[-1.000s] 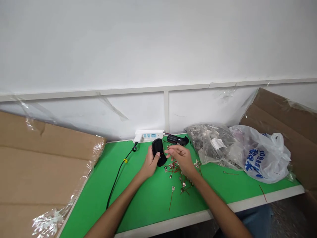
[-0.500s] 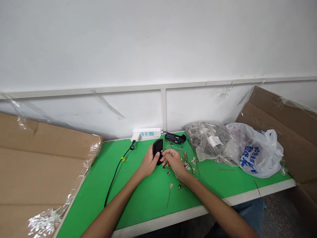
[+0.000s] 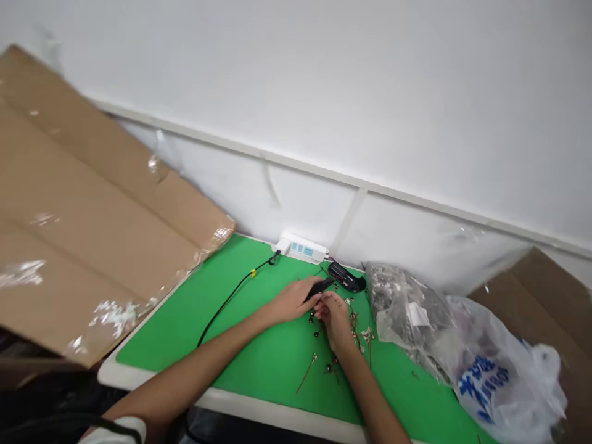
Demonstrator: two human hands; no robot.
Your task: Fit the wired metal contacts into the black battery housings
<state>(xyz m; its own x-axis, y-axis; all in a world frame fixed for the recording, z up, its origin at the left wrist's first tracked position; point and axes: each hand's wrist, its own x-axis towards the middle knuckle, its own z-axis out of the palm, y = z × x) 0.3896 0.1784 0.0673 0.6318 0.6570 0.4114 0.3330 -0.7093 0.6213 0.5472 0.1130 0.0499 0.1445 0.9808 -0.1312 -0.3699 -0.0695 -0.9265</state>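
My left hand (image 3: 296, 300) is closed around a flat black plastic case (image 3: 320, 287), tilted over the middle of the green table. Close against its near edge, my right hand (image 3: 335, 316) has its fingertips pinched together. Whatever lies between those fingertips is too small and blurred to make out. Under and beside my right hand lie several small metal contact pieces with thin reddish wires (image 3: 369, 336). One such wired piece (image 3: 306, 373) rests apart, nearer the front edge. Behind the hands is a second black case (image 3: 346, 277).
A white power strip (image 3: 303, 248) with a plugged-in black cable (image 3: 231, 293) stands against the wall. To the right sit a clear bag of small parts (image 3: 404, 302) and a white plastic bag (image 3: 509, 376). Cardboard sheets (image 3: 102, 203) flank the green table (image 3: 185, 320).
The head view has tilted and shifted, so the table appears slanted. The black case has turned from upright to a flatter, edge-on angle in my left hand. My right hand stays beside it.
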